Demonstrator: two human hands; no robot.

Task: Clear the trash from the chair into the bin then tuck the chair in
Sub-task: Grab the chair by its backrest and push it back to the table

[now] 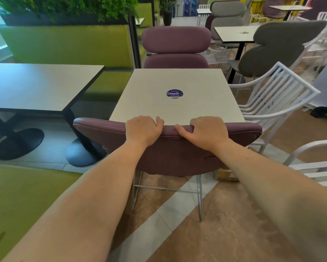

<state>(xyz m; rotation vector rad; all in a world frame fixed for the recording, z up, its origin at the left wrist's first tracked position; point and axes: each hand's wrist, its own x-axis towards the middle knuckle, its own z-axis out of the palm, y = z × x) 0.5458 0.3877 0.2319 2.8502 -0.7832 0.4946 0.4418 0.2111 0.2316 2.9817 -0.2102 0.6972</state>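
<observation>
A maroon padded chair (177,156) with thin metal legs stands right in front of me, its backrest up against the near edge of a pale square table (177,82). My left hand (142,131) grips the top of the backrest, fingers curled over the far side. My right hand (206,132) grips the same top edge a little to the right. The chair's seat is hidden under the table and behind the backrest. No trash and no bin are in view.
A matching maroon chair (176,46) faces me across the table, which carries a round purple sticker (174,93). White slatted chairs (272,99) crowd the right side. A second table (36,86) on black round bases stands left, with a green bench (22,195) at near left.
</observation>
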